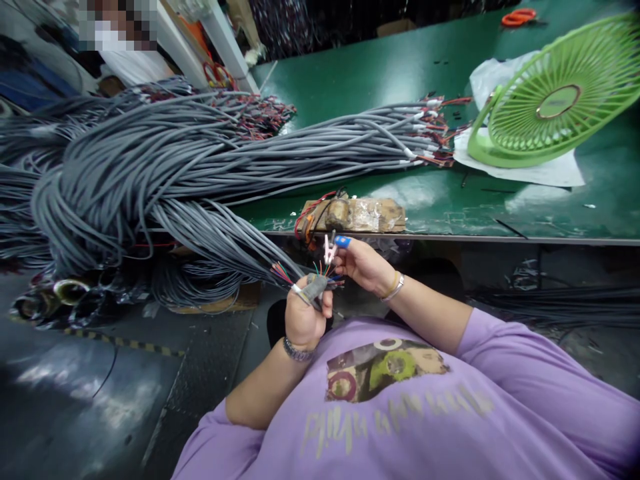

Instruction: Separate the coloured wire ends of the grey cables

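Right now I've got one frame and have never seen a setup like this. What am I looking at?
No machine here: these are a person's own two hands, filmed by one camera worn on the head, looking forward and down. The left hand holds gray cable ends; thin coloured wires stick out close by. The right hand is beside them, with a blue wrap on one finger; the pale piece at its fingertips is too small to identify. On the green table are a big bundle of gray cables, a brown board at the near edge, and a green fan.
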